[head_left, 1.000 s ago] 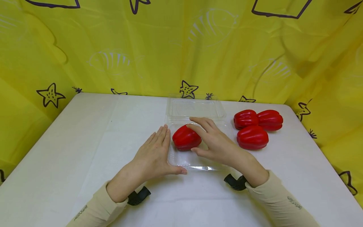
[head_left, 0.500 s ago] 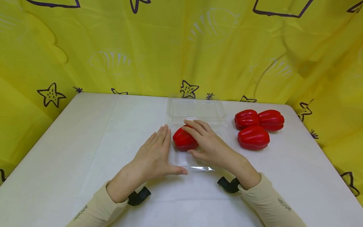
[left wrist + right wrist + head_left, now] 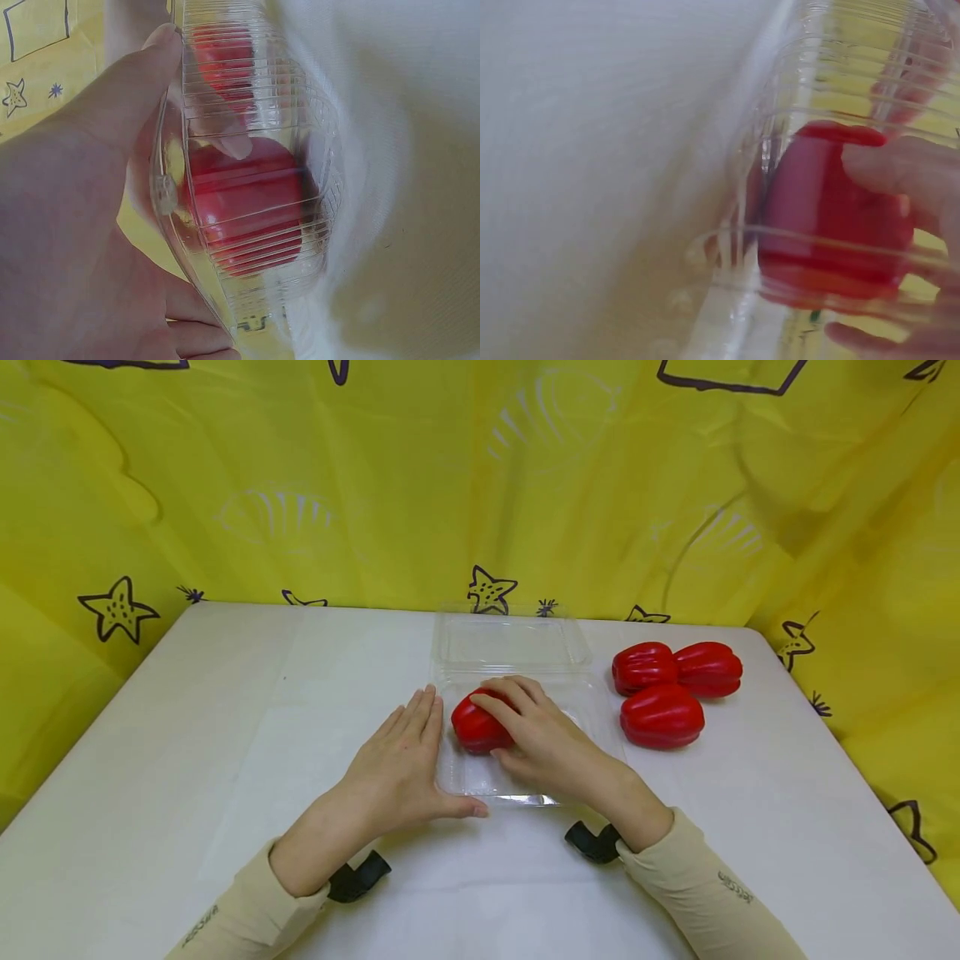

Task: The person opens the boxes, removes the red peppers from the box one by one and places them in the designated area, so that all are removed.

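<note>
In the head view a red bell pepper (image 3: 477, 727) lies in the left half of a clear plastic clamshell box (image 3: 480, 783). My right hand (image 3: 551, 743) grips this pepper from the right, fingers over its top and thumb at its near side. My left hand (image 3: 397, 760) lies along the box's left side with straight fingers, thumb stretched along the front edge. The left wrist view shows the pepper (image 3: 251, 206) through the ribbed box wall, with a fingertip of the right hand on it. From the right wrist the pepper (image 3: 825, 217) appears with the thumb pressed against it.
The box's clear lid (image 3: 510, 642) lies folded back behind it, near the yellow curtain (image 3: 375, 485). Three more red bell peppers (image 3: 662, 717) rest in a group to the right of the box on the white table (image 3: 187, 735).
My right hand has moved left and its fingers have closed round the pepper in the box. The left hand keeps its place at the box. The head view has shifted slightly.
</note>
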`<state>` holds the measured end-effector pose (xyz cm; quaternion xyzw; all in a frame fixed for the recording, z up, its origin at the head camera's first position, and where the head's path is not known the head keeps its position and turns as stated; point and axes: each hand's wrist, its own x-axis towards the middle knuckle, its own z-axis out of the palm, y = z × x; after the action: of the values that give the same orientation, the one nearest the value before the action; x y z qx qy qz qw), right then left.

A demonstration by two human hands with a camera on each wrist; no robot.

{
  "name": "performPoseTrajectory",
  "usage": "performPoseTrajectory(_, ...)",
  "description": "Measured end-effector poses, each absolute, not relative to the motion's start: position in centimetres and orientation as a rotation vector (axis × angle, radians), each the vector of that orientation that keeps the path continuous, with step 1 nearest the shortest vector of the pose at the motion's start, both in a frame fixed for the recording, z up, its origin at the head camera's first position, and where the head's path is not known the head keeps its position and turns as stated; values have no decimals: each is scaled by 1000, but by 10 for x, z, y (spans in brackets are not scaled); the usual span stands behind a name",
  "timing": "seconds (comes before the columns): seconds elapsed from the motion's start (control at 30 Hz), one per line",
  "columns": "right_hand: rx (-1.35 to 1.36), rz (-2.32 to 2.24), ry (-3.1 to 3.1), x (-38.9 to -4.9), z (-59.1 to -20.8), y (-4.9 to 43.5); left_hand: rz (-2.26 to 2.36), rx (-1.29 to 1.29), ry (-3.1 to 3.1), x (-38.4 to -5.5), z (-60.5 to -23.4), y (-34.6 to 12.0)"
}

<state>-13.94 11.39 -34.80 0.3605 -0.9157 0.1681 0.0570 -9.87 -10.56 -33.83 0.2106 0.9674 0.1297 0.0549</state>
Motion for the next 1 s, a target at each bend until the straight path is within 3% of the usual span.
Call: performPoseTrajectory(1.0, 934, 605, -2849, -136, -336, 123, 390, 636, 2938, -99, -338, -106)
